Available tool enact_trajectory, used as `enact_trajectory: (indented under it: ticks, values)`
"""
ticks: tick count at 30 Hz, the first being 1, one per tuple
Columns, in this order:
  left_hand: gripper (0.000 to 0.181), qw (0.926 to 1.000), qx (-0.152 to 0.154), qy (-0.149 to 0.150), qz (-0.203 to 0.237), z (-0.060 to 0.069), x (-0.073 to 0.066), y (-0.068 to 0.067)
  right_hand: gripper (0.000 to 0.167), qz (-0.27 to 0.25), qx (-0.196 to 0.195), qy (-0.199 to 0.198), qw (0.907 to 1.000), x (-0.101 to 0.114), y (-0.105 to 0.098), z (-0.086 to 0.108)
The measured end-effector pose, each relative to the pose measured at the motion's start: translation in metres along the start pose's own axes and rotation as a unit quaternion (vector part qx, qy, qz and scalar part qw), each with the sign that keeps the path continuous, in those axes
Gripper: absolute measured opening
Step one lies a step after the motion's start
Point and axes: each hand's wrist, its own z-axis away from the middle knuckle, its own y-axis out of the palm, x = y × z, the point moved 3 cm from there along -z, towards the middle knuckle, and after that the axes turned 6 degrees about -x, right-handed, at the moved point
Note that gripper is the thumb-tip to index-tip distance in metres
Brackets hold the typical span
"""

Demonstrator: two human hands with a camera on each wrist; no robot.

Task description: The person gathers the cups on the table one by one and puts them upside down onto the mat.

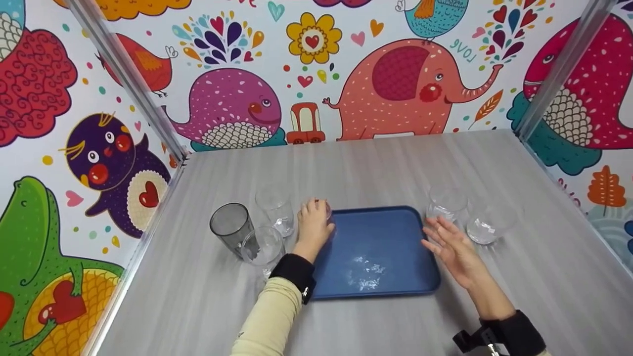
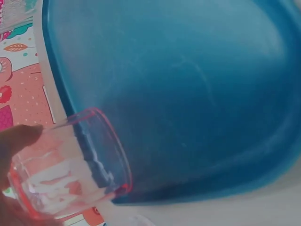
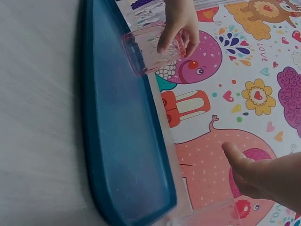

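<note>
My left hand (image 1: 314, 222) grips a pink-tinted glass tumbler (image 2: 70, 165) over the left end of a blue tray (image 1: 376, 247). The hand hides most of that tumbler in the head view. From the right wrist view, the fingers hold the tumbler's upper end, and its other end faces the tray; whether it touches the tray I cannot tell. My right hand (image 1: 455, 249) is beside the tray's right edge with fingers extended, holding nothing. Nearest to it stand two clear glasses, one farther back (image 1: 447, 202) and one to the right (image 1: 487, 228).
Left of the tray stand a grey tinted tumbler (image 1: 230, 222), a clear glass (image 1: 274, 205) behind and a clear glass (image 1: 262, 247) in front. Grey table (image 1: 356, 173) surrounds the tray. Printed panels with metal posts (image 1: 143, 94) border the back and sides.
</note>
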Motion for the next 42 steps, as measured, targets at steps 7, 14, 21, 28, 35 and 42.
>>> enact_trajectory:
  ticks: [7, 14, 21, 28, 35, 42]
  values:
    - [0.069, 0.9912, -0.099, 0.054, 0.070, 0.018, -0.005, -0.014, 0.043, 0.064, -0.042, -0.182, 0.9804, 0.065, -0.026, 0.003]
    - [0.063, 0.9762, -0.153, 0.079, 0.132, 0.047, -0.007, -0.026, 0.087, 0.402, -0.106, -0.116, 0.9020, 0.100, -0.092, -0.015]
    - [0.060, 0.9709, -0.155, 0.085, 0.162, 0.060, -0.008, -0.030, 0.100, 0.436, -0.059, -0.015, 0.8978, 0.069, -0.142, -0.033]
    - [0.060, 0.9748, -0.129, 0.071, 0.168, 0.066, -0.010, -0.031, 0.100, 0.349, -0.054, -0.022, 0.9355, 0.042, -0.158, -0.043]
    - [0.060, 0.9702, -0.144, 0.089, 0.173, 0.066, -0.011, -0.032, 0.094, 0.328, -0.056, -0.021, 0.9429, 0.032, -0.159, -0.045]
    - [0.060, 0.9714, -0.132, 0.081, 0.180, 0.064, -0.012, -0.031, 0.084, 0.380, -0.052, -0.028, 0.9229, 0.035, -0.160, -0.047]
